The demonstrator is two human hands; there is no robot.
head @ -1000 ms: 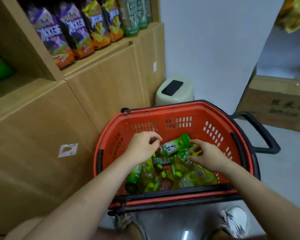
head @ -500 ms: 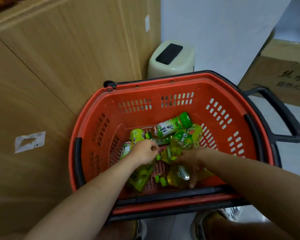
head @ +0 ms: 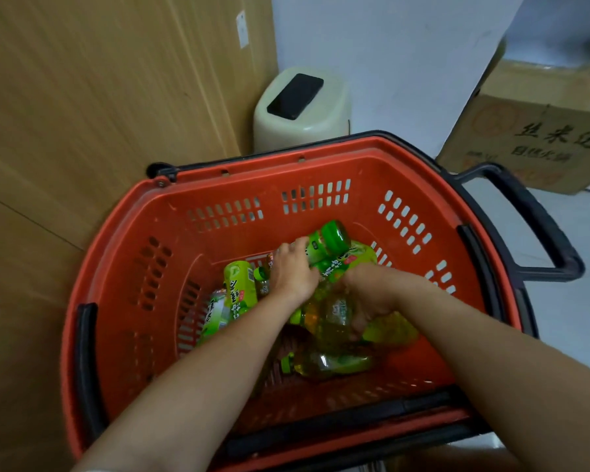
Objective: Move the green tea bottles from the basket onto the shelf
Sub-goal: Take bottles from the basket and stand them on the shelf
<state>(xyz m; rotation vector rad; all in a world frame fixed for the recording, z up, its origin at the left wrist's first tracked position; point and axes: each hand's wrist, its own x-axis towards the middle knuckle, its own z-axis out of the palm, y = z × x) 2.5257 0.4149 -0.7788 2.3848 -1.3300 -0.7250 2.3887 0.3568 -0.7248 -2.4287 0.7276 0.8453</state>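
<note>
Several green tea bottles lie jumbled at the bottom of the red basket (head: pixel 218 199). My left hand (head: pixel 292 270) reaches to the far side of the pile and grips the bottle with the dark green end (head: pixel 327 241). My right hand (head: pixel 368 294) is lower in the pile, with its fingers curled round a bottle of yellow tea (head: pixel 331 321). Two bottles with light green labels (head: pixel 235 294) lie to the left of my left arm. Another bottle (head: pixel 324 364) lies near the basket's near wall. The shelf is out of view.
The basket stands against a wooden cabinet panel (head: pixel 99 97) on the left, and its black handle (head: pixel 532 219) sticks out to the right. A cream bin with a black lid (head: pixel 300 107) stands behind it. A cardboard box (head: pixel 539 134) sits at the right.
The view has tilted down, so the shelf is gone from sight. Both hands have sunk deeper into the basket; the left reached forward to the far bottle and the right closed on a bottle.
</note>
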